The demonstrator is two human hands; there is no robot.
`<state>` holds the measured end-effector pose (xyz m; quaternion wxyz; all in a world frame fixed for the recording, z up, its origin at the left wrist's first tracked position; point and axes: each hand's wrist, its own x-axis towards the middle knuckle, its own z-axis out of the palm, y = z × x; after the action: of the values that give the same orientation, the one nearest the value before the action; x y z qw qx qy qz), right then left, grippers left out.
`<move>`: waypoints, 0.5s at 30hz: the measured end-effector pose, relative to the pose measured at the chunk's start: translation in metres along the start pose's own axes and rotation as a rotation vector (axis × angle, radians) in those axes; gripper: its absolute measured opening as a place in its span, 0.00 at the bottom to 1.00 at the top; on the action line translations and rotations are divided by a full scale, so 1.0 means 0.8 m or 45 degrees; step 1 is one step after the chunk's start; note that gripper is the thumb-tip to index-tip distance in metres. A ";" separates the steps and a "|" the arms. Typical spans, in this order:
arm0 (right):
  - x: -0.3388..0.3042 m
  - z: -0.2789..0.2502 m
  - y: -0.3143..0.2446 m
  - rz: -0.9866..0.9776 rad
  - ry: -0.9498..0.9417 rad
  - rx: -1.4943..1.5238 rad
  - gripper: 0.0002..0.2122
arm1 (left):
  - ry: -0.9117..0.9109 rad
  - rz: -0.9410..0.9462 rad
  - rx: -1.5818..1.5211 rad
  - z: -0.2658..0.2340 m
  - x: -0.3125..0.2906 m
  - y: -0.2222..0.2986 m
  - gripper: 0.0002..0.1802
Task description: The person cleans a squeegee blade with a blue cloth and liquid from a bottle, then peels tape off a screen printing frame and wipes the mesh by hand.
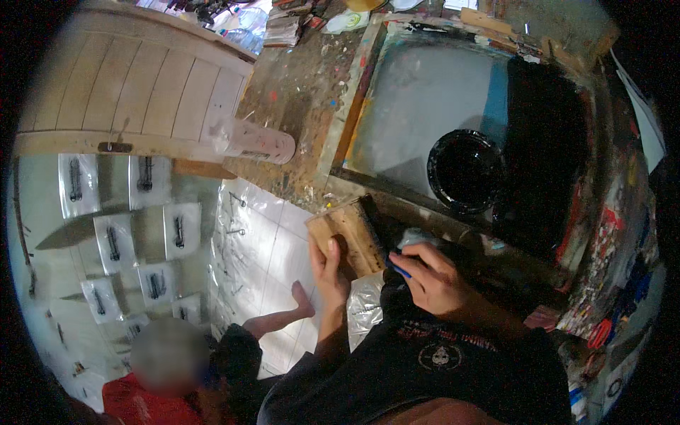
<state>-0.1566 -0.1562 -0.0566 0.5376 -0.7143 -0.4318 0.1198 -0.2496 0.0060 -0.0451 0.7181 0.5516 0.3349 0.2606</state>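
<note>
My left hand grips a wooden squeegee, its thumb lying along the bare wood. The squeegee's far edge is smeared black. Close to its right end, my right hand is closed on a thin blue piece, whose kind I cannot make out. A crumpled grey thing shows just beyond those fingers. Above both hands lies a framed printing screen with grey mesh, a blue strip and a wide black area at the right. An ink-coated black tub stands on it.
At the left, another person in a red shirt sits low beside clear sheets with black prints. A pale cylinder lies on the stained table. A slatted wooden panel is at the upper left.
</note>
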 end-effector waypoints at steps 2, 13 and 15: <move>-0.002 0.002 0.011 -0.050 0.117 0.023 0.18 | -0.064 -0.043 -0.022 0.007 -0.001 0.007 0.30; 0.013 -0.011 0.010 -0.057 0.160 0.002 0.18 | -0.085 -0.104 0.088 0.001 0.000 -0.012 0.31; 0.049 -0.027 0.012 -0.061 0.254 0.053 0.18 | -0.154 -0.121 0.063 0.010 -0.016 -0.020 0.33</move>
<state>-0.1147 -0.1422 -0.0450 0.5954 -0.7007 -0.3905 0.0439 -0.2520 -0.0126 -0.0567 0.7348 0.5673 0.3230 0.1839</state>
